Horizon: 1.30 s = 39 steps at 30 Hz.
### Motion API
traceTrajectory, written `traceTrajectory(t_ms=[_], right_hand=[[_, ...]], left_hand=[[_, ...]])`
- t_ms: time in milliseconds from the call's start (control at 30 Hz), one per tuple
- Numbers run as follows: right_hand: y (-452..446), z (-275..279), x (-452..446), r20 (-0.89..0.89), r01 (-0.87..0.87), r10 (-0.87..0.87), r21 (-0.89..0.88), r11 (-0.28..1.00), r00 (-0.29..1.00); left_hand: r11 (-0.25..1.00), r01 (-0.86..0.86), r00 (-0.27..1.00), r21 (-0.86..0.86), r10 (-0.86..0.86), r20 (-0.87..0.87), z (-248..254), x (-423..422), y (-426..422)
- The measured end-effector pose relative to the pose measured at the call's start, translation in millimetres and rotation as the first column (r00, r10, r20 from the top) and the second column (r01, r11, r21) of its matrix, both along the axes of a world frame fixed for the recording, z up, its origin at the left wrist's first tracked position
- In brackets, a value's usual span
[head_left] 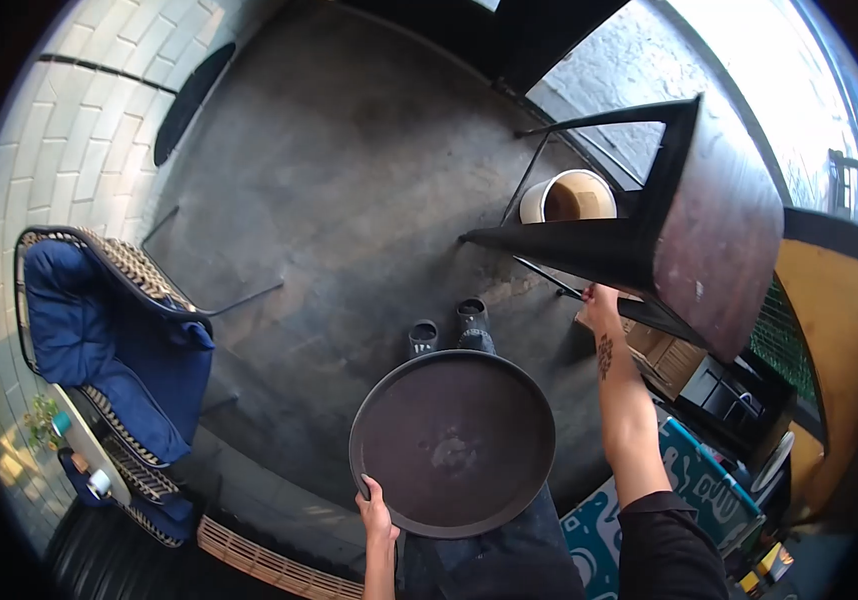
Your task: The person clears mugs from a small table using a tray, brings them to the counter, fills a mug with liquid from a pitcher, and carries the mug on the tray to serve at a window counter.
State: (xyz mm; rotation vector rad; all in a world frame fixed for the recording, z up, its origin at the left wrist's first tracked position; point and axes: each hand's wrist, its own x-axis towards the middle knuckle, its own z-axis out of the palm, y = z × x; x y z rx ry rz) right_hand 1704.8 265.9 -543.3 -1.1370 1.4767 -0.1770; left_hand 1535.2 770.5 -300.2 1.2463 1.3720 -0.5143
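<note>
A round dark tray (454, 420) is in front of my body, with a pale worn patch near its middle. My left hand (377, 512) grips its lower left rim, thumb on top. To the right stands a tall stool with a reddish-brown seat (719, 240) and black metal legs. My right hand (601, 298) reaches under the seat beside a black leg; its fingers look curled, but what they hold is hidden. A white bucket (569, 197) with a brown inside stands between the stool's legs.
A woven chair with blue cushions (114, 350) stands at the left, a skateboard (89, 445) beside it. Cardboard (661, 355), a black crate (724, 395) and a teal patterned item (704, 485) lie at the right. My shoes (472, 320) are on the dark floor (339, 170).
</note>
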Motion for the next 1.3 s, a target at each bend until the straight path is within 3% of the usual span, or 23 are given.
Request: traceTrajectory(t_ms=[167, 233, 467, 667, 1033, 1133, 1300], right_hand=[[-35.2, -23.7, 16.0, 0.014, 0.013, -0.013, 0.000, 1.000, 1.000], [-40.9, -21.9, 20.6, 0.042, 0.008, -0.008, 0.002, 1.000, 0.999], [-36.9, 0.0, 40.3, 0.116, 0.009, -0.011, 0.022, 1.000, 0.993], [-37.6, 15.6, 45.5, 0.161, 0.014, -0.016, 0.012, 1.000, 0.987], [-14.1, 53.0, 18.6, 0.282, 0.063, -0.065, 0.016, 0.998, 0.957], [9.1, 77.8, -3.3, 0.354, 0.082, -0.110, 0.094, 0.992, 0.929], [65.1, 143.1, -74.6, 0.475, -0.028, -0.178, 0.395, 0.918, 0.862]], left_hand=[[1.000, -0.016, 0.994, 0.005, 0.017, -0.107, -17.2, -7.7, -37.1], [0.999, 0.014, 0.998, -0.051, -0.017, -0.064, -23.8, -16.1, -45.3], [0.999, 0.039, 0.996, -0.012, -0.039, -0.078, -15.9, 4.4, -60.6], [0.996, -0.066, 0.994, 0.066, 0.071, -0.080, -19.8, -1.7, -52.3], [0.999, 0.041, 0.998, 0.026, -0.040, -0.057, -1.3, 16.5, -26.7], [0.999, 0.039, 0.999, -0.018, -0.040, -0.017, 8.3, 30.3, -12.0], [0.976, 0.172, 0.982, -0.135, -0.160, 0.096, 15.5, 44.4, 36.2]])
